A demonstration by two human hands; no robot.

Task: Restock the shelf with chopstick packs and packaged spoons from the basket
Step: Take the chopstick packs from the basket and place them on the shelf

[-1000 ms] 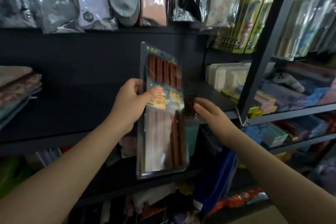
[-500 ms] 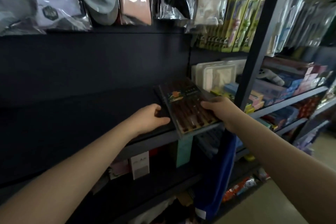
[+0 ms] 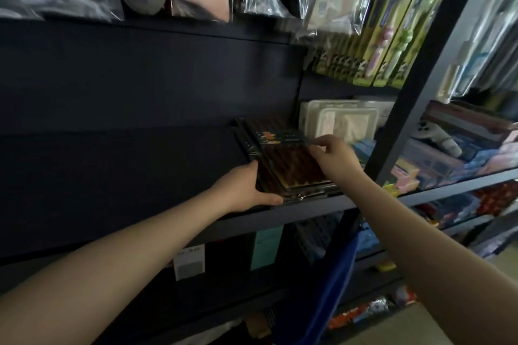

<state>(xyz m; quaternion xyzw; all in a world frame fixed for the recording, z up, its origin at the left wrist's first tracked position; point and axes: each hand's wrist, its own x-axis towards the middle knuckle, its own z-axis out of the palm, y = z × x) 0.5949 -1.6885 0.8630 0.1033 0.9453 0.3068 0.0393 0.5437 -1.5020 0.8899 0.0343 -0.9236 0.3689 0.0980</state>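
Squaring the chopstick pack (image 3: 291, 161) on the stack at the dark shelf (image 3: 280, 214) edge goes best gently: left hand (image 3: 246, 190) cups the nine o'clock side, right hand (image 3: 335, 157) pinches the three o'clock edge; both should nudge inward evenly.

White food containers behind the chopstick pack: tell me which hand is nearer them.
Right. The right hand rests on the chopstick pack's right edge, just in front of the white food containers. The left hand grips the stack's left front corner, farther away.
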